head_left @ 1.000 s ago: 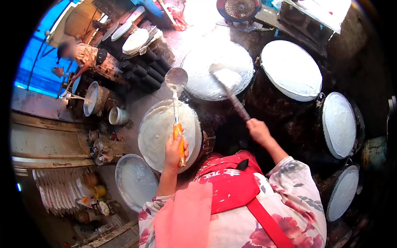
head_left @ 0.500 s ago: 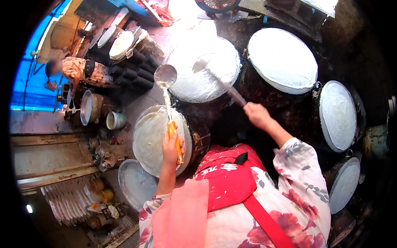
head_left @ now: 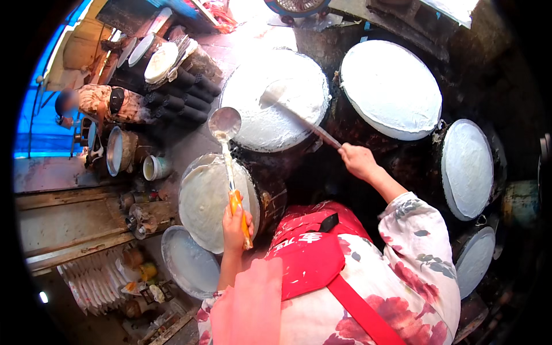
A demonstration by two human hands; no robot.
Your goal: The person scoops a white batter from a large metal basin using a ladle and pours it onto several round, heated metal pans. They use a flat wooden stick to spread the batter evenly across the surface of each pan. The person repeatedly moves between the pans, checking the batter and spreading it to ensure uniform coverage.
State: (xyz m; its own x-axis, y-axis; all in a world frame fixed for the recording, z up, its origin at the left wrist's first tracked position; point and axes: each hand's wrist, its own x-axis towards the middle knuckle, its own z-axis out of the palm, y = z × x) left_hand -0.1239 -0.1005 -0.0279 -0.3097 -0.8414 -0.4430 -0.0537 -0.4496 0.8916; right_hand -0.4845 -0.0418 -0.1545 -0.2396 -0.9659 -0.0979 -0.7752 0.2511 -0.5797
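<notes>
Grips an orange-handled ladle [head_left: 229, 171] in the curled left hand [head_left: 236, 227], over the near pan [head_left: 257, 201] and past its rim. Holds a long-handled tool [head_left: 303, 121] in the curled right hand [head_left: 361, 161], across the edge of the far pan [head_left: 328, 95] onto its white surface [head_left: 302, 80]. Has open room between hands.

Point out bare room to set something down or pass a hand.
Bare-looking: the floor between the black cylinders and the cream round top; the pale panel at left, between wooden edges. For a hand: the dark gap between left hand and right hand. Crowded: the right side, where white round tops stand close together.
</notes>
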